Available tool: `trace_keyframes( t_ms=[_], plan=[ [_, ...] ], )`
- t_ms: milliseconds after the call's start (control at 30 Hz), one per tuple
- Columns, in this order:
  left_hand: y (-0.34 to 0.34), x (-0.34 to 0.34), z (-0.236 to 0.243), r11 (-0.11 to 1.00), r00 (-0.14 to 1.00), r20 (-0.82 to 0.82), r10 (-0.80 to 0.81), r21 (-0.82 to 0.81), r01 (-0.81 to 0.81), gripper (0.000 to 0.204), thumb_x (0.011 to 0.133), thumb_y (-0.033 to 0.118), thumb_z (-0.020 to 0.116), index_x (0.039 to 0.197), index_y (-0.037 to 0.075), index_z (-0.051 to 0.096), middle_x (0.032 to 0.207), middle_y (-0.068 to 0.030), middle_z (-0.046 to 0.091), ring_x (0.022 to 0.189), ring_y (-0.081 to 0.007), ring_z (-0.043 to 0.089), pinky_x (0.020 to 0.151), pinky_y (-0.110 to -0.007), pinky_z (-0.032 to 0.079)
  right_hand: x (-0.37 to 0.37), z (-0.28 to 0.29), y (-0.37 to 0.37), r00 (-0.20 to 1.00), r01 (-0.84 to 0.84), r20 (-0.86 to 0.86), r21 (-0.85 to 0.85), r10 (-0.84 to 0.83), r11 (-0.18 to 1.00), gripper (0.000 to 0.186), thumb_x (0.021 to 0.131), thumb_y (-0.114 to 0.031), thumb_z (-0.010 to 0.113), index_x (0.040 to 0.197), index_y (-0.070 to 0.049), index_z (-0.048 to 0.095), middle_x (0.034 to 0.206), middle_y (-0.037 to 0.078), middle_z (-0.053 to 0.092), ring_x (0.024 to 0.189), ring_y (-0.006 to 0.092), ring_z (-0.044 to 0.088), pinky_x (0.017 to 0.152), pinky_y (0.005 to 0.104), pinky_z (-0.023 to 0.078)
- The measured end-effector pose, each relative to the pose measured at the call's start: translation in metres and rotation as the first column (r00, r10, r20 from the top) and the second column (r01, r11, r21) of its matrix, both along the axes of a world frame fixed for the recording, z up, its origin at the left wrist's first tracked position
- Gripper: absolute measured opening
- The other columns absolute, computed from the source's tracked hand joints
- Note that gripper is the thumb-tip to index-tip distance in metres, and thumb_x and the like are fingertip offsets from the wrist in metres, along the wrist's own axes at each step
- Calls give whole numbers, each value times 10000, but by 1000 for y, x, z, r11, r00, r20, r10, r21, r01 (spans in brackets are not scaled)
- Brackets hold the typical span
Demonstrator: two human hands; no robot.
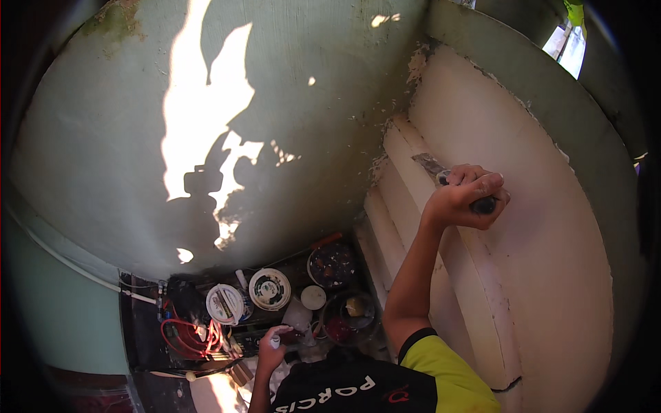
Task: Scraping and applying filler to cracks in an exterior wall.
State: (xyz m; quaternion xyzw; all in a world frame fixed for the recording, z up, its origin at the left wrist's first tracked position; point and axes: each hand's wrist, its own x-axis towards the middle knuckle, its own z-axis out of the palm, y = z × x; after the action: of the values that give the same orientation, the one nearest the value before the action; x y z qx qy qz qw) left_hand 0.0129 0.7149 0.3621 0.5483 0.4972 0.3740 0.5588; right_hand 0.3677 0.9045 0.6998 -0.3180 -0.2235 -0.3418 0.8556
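I have the right arm (412, 286) raised from the lower edge, elbow bent, the right hand (469, 196) right of the frame's centre. Its fingers are wrapped around the dark handle of a putty knife (428, 163), whose blade points up-left before the pale ledged wall (551, 234); I cannot tell whether they touch. My left hand (271, 352), low and left of centre, curls around a small white-ended object (275, 340). Pale lettering and a red mark show on the black shirt (351, 389); print on the white buckets (270, 289) is too small to read.
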Motion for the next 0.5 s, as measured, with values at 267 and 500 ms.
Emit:
trace_keyframes(
  t_ms=[267,500],
  plan=[
    [-18,5,6,1000,999,-48,12,-10,-12,525,632,-187,455,1120,-33,570,1123,-161,668,1128,-245,621,999,-333,444,0,4,-3,997,63,50,-72,-59,995,395,983,-178,529,649,-34,376,461,13,383,375,89,371,348,228,322],
    [-16,6,8,999,999,-40,6,35,-5,537,628,-189,452,1128,-30,568,1135,-152,664,1130,-236,615,1006,-331,435,0,-5,9,970,164,202,-141,-133,976,366,970,-127,538,662,-43,359,486,56,454,423,104,403,359,243,337]
  ],
)
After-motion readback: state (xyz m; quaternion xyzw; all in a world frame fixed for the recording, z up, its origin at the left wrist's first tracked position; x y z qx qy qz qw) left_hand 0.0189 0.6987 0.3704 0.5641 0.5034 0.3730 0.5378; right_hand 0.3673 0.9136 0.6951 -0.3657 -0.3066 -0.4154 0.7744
